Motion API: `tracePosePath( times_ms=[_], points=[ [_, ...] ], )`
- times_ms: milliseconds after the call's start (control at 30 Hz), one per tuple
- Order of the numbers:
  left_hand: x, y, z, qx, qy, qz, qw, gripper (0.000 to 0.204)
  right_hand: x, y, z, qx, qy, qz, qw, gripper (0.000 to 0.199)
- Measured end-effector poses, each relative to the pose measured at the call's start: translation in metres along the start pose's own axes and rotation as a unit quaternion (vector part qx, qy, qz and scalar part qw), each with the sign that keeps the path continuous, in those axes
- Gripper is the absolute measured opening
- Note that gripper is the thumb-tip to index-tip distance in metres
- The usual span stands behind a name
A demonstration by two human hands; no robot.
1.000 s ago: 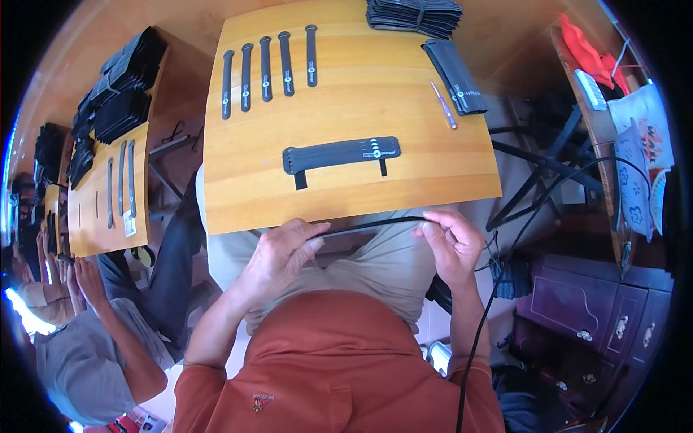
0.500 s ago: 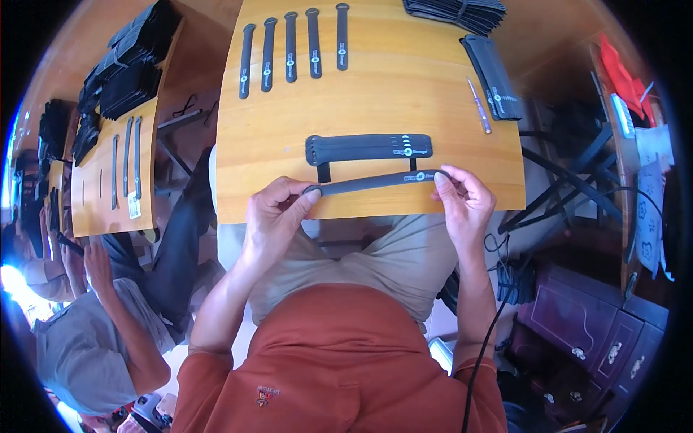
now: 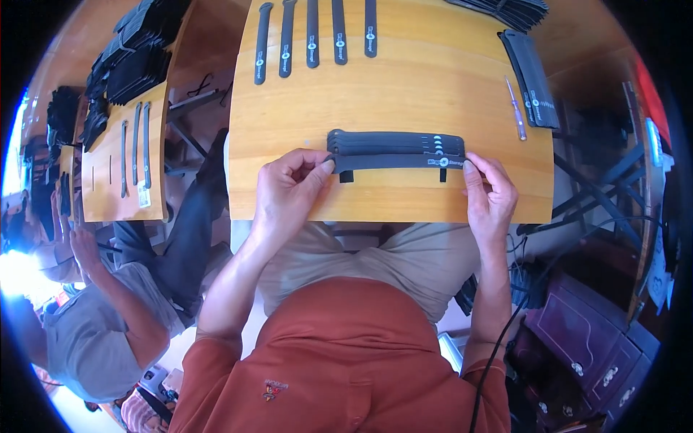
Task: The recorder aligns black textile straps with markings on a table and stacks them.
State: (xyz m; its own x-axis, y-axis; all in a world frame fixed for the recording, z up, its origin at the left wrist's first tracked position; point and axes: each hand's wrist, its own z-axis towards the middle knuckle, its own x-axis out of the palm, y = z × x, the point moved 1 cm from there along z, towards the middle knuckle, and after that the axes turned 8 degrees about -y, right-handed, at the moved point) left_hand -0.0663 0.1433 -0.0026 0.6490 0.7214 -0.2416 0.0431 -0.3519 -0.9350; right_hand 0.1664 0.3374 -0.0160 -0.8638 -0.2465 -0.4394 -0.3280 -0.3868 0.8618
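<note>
- The left hand (image 3: pixel 289 189) pinches the left end of a long flat black strap (image 3: pixel 399 162), thumb and forefinger closed on its tip, the other fingers curled loosely beneath.
- The right hand (image 3: pixel 491 198) has the strap's right end, fingertips (image 3: pixel 473 167) pressed together on it just past a small pale printed mark.
- The strap runs level between the two hands, stretched flat over the near part of the light wooden table (image 3: pixel 404 94).
- It lies right against the near edge of a small stack of similar black straps (image 3: pixel 395 141), touching or overlapping it; two short black tabs stick out below.
- Further back, a row of five black straps (image 3: pixel 312 35) lies side by side, well apart from the hands.
- To the right, a thin pink-handled tool (image 3: pixel 515 110) rests beside a pile of black straps (image 3: pixel 533 69).
- At the left, another person's hand (image 3: pixel 81 245) shows by a second wooden table (image 3: pixel 108 180).
</note>
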Motion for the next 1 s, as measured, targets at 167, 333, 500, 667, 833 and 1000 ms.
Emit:
tracePosePath(
  times_ms=[167,333,500,667,833,1000],
  points=[
    [0.003,-0.001,0.007,0.008,-0.002,0.011,1.000,0.013,0.001,-0.002,0.005,-0.018,0.005,-0.025,1.000,0.016],
    [0.005,0.001,0.012,0.000,-0.006,0.035,0.999,0.012,0.005,-0.007,0.005,-0.003,-0.005,-0.006,1.000,0.015],
    [0.005,0.005,0.016,-0.005,-0.012,0.046,0.999,0.011,0.006,-0.007,0.008,-0.026,0.000,-0.033,0.999,0.014],
    [0.007,-0.002,0.016,-0.023,-0.011,0.052,0.998,0.010,0.007,-0.008,0.008,-0.027,0.000,-0.033,0.999,0.015],
    [0.006,0.006,0.019,-0.014,-0.012,0.047,0.999,0.012,0.007,-0.009,0.008,-0.030,0.006,-0.042,0.999,0.015],
    [0.008,0.004,0.020,-0.021,-0.014,0.039,0.999,0.012,0.007,-0.007,0.008,-0.031,0.001,-0.044,0.999,0.014]
  ],
)
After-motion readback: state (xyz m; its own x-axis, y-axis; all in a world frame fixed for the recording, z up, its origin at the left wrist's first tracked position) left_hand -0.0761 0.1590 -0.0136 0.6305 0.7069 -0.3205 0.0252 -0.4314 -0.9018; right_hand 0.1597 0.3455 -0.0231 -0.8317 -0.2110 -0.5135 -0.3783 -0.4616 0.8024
